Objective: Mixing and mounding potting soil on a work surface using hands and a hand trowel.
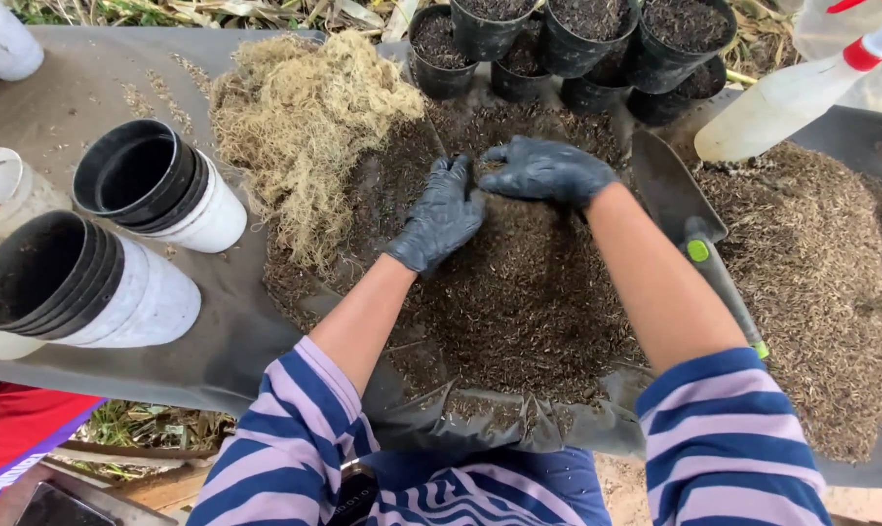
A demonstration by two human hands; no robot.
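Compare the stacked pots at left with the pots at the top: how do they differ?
The stacked pots lie on their sides; the top pots stand upright. The stacked ones are nested and hold nothing; the top ones are filled with dark mix. The stacked ones show white outsides; the top ones black. Both are round plastic.

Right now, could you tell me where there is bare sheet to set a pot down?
Bare grey sheet lies at the far left, between the straw-coloured fibre heap and the stacked black-and-white pots. The middle is crowded: dark potting mix under both gloved hands, filled black pots behind, a trowel to the right.
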